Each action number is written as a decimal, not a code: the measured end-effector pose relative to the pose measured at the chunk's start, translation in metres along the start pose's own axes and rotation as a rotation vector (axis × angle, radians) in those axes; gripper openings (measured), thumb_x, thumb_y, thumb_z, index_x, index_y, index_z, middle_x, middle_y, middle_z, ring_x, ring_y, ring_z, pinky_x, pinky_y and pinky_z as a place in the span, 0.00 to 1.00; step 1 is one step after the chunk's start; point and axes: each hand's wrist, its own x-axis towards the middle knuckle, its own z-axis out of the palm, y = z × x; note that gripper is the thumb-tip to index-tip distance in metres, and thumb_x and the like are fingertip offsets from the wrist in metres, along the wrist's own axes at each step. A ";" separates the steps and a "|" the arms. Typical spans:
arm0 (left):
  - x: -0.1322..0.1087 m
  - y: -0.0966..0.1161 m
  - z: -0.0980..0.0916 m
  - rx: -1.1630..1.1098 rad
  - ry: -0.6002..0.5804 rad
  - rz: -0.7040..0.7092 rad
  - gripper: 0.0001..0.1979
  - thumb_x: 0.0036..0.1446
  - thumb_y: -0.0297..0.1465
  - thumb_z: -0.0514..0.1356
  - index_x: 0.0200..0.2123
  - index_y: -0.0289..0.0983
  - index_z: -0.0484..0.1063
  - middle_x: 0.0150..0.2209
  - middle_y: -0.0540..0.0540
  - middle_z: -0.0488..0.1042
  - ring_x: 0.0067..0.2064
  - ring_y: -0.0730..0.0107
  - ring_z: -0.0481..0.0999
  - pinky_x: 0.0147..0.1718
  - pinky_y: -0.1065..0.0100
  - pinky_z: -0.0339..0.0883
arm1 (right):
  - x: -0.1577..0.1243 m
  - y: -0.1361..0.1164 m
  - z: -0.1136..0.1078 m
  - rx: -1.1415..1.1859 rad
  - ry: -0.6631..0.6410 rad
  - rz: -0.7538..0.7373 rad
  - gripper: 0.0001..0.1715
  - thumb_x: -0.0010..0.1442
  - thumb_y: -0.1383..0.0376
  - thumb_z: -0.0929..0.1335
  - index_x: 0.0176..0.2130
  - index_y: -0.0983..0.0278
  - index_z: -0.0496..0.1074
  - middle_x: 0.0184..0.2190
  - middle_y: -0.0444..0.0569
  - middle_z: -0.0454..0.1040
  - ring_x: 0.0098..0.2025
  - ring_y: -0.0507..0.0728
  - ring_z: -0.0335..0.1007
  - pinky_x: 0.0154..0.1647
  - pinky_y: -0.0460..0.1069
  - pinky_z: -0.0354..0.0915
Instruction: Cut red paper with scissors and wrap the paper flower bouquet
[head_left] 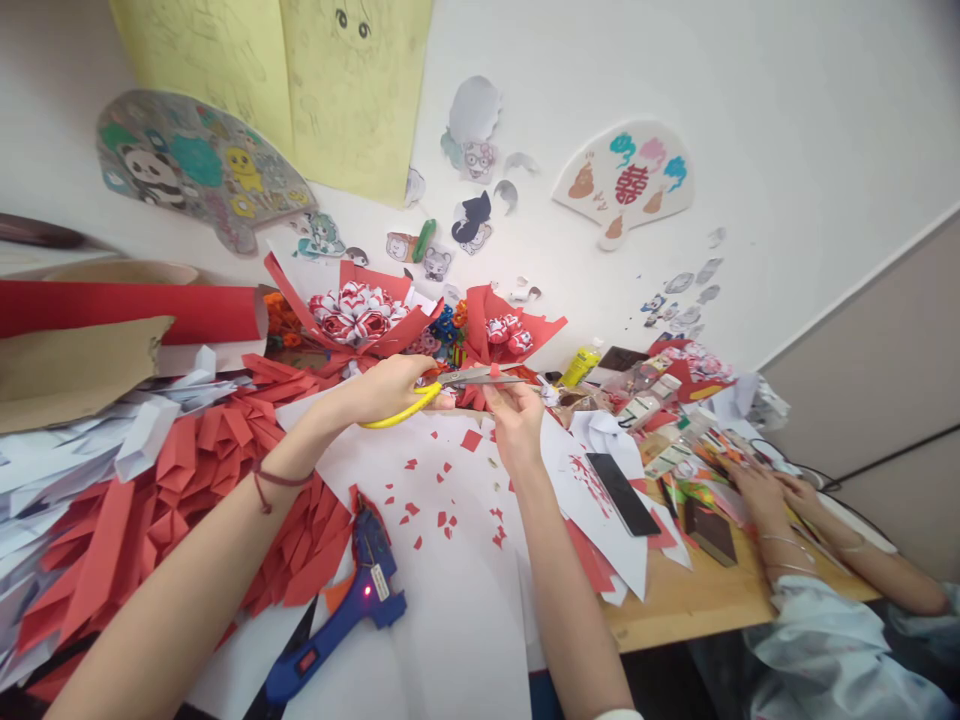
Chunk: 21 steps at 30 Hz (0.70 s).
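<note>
My left hand (386,388) is closed through the yellow handles of a pair of scissors (450,384), whose blades point right. My right hand (516,420) pinches a small red paper piece (495,372) right at the blades. Both hands hover over a white sheet (450,590) strewn with several red paper scraps (442,518). Behind the hands stand two paper-flower bouquets in red wrapping (360,312).
A blue glue gun (349,600) lies at the front with a red light on. Folded red and white paper strips (187,470) pile up at left beside a red paper roll (135,308). Another person's hands (769,490) work at right amid craft clutter and a black phone (621,492).
</note>
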 end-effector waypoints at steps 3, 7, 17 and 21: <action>0.000 0.002 0.001 0.002 0.011 -0.001 0.19 0.55 0.48 0.57 0.32 0.37 0.65 0.30 0.48 0.71 0.30 0.69 0.67 0.28 0.70 0.55 | 0.000 0.000 0.000 -0.015 -0.003 -0.010 0.12 0.51 0.63 0.75 0.38 0.63 0.79 0.41 0.51 0.82 0.47 0.61 0.78 0.56 0.58 0.69; 0.001 0.004 0.002 0.013 0.026 0.002 0.19 0.55 0.48 0.57 0.32 0.37 0.65 0.30 0.48 0.70 0.29 0.70 0.66 0.27 0.70 0.54 | 0.000 -0.002 -0.001 -0.019 -0.019 -0.007 0.13 0.52 0.62 0.75 0.39 0.63 0.79 0.43 0.52 0.82 0.49 0.62 0.78 0.57 0.59 0.68; 0.003 0.004 0.004 0.018 0.030 0.001 0.21 0.55 0.51 0.57 0.31 0.37 0.64 0.28 0.49 0.70 0.28 0.71 0.65 0.27 0.71 0.54 | -0.001 -0.004 -0.001 0.009 -0.023 -0.017 0.12 0.52 0.65 0.75 0.39 0.63 0.80 0.43 0.51 0.82 0.48 0.62 0.78 0.57 0.58 0.68; 0.002 0.006 0.003 0.022 0.023 -0.009 0.22 0.54 0.51 0.57 0.33 0.36 0.65 0.31 0.47 0.70 0.29 0.70 0.66 0.28 0.70 0.54 | -0.001 -0.005 -0.001 0.015 -0.030 -0.016 0.11 0.52 0.65 0.75 0.39 0.63 0.80 0.42 0.51 0.82 0.48 0.61 0.78 0.57 0.58 0.69</action>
